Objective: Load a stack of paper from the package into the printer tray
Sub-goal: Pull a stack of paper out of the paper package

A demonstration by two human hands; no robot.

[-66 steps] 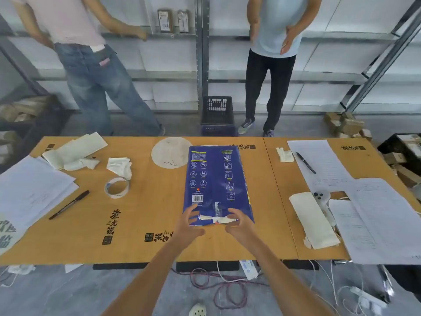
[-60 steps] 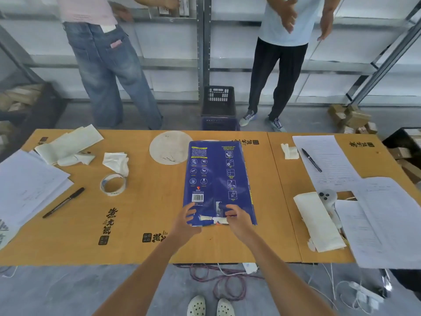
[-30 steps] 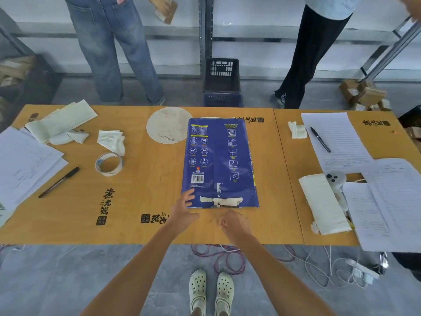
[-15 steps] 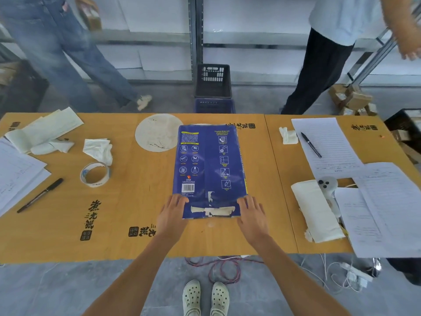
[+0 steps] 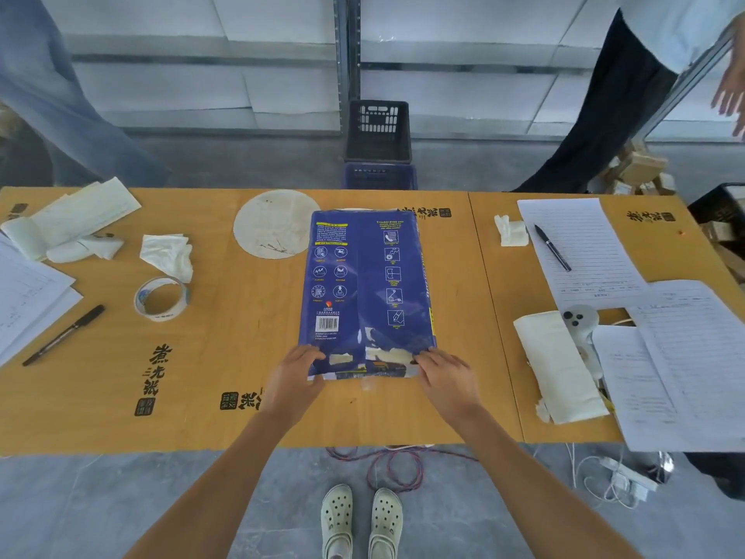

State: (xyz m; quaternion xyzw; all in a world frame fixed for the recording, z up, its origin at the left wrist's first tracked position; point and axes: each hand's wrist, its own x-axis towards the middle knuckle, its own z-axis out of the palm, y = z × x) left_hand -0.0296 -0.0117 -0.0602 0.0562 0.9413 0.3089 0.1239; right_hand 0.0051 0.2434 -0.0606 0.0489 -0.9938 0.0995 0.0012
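A dark blue paper package [image 5: 365,284] lies flat in the middle of the wooden table [image 5: 250,340], its near end torn and patched with pale tape. My left hand [image 5: 296,377] rests on the package's near left corner, fingers curled over the edge. My right hand [image 5: 445,379] holds the near right corner in the same way. Both hands grip the near end of the package. No printer or tray is in view.
A tape roll [image 5: 161,299], crumpled tissue [image 5: 167,254] and a black pen [image 5: 64,334] lie to the left. Papers [image 5: 580,248], another pen [image 5: 552,248] and a folded cloth [image 5: 558,367] lie to the right. Two people stand beyond the table near a dark crate [image 5: 379,131].
My hands went from the middle of the package's near end to the table, then spread apart onto the two near corners. The two people behind the table have shifted.
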